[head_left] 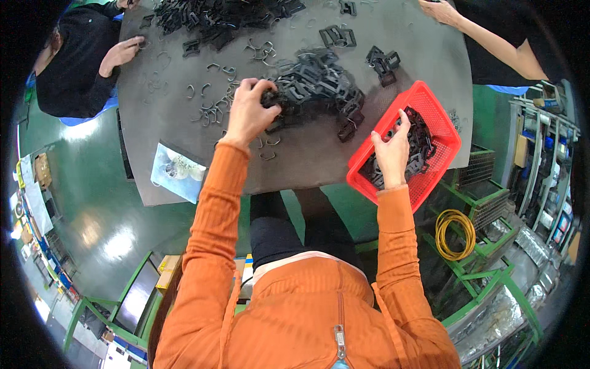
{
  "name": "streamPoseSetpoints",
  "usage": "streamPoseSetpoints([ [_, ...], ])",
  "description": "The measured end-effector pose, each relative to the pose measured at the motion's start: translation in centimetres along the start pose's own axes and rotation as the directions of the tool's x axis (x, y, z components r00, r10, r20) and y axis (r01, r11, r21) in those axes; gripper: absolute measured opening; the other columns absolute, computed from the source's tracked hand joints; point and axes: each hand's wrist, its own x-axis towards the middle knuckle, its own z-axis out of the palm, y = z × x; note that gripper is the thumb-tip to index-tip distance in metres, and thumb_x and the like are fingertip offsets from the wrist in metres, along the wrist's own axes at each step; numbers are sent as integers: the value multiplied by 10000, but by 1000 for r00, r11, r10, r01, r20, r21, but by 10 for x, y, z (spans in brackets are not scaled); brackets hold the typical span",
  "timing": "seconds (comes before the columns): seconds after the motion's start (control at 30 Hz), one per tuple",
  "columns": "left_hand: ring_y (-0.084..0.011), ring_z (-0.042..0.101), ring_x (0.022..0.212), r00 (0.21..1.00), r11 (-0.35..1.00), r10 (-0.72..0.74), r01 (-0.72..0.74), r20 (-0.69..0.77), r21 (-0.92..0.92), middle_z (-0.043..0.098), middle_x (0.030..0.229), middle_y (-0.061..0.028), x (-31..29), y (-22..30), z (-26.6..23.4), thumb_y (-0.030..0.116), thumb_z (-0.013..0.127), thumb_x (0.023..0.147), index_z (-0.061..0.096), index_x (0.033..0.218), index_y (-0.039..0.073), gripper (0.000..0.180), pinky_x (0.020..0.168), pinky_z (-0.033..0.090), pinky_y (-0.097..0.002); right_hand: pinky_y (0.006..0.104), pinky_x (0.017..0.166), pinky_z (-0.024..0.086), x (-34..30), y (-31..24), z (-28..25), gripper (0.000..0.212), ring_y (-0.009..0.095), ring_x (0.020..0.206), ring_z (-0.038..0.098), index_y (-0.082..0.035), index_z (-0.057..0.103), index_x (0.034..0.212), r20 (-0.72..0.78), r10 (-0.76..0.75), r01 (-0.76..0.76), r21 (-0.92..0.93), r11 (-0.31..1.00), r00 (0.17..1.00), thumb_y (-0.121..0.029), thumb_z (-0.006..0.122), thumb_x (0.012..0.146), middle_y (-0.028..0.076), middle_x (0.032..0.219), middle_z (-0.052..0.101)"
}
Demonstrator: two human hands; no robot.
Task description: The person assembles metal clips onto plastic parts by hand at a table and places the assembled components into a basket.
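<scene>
Black buckle pieces [319,77]: main heap lies mid-worktop [289,172], in front of the wearer; a further lot sits inside the red basket [439,157] at the right near edge, which overhangs that edge.

Left hand [247,111]: at the heap's left side, fingers curled round at least one dark piece; exact number hidden by the grip. Right hand [392,154]: over the basket's contents, thumb and forefinger parted. Cannot tell whether the remaining fingers grasp anything.

Step in hand (judgement): picking from the heap with the left while the right handles pieces in the basket. Next move (judgement) calls for lifting the left-hand piece clear without dragging its neighbours, as the slotted shapes look apt to snag; the right needs a firm pinch on a single piece.

Counts:
- Basket: 1.
- Large black heaps on worktop: 2, the main one and a far heap [209,18] at the upper left. Pieces in each overlap; not countable.
- Small black cluster [384,61] beyond the basket: 1, number of pieces unclear.
- Bent metal clips [214,115]: many, scattered and overlapping left of the main heap; no reliable total.
- Pale-blue packet [163,165]: 1, near left edge, ring-like items on it.
- Co-workers: 2, one on each side; left co-worker's hand [121,53] rests near the worktop edge.
</scene>
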Motion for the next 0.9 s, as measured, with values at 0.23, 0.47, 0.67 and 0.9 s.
streamPoseSetpoints([
  [0.23,-169,559,894,975,819,-211,135,-75,-558,553,997,-81,-21,-7,-57,27,611,740,595,984,32,244,804,449,-281,480,1012,315,-4,-50,15,683,382,1207,378,-105,418,1303,-173,-497,403,-396,825,850,-106,710,685,194,1266,406],
  [0.47,-130,568,802,957,660,-261,271,124,-701,617,890,-63,-26,-9,-65,106,648,828,586,1076,32,266,751,466,-258,452,942,392,14,-90,95,599,386,1123,434,-96,466,1238,-36,-571,570,-38,821,820,-74,700,687,184,1205,436],
  [0.67,-237,606,919,960,938,-253,213,-120,-273,651,966,-122,-26,-40,-45,244,625,858,625,1067,51,285,830,449,-329,424,915,420,58,-121,144,385,346,1076,487,-96,550,1120,-27,-593,592,116,798,805,-77,660,752,151,1117,505],
  [0.9,-426,249,1336,960,966,-260,259,-104,-28,295,1423,-263,-26,-62,16,382,554,890,395,1346,16,606,1093,232,-449,400,751,492,109,-146,158,160,274,873,611,-124,680,904,157,-501,522,-164,837,851,-225,668,781,68,929,624],
])
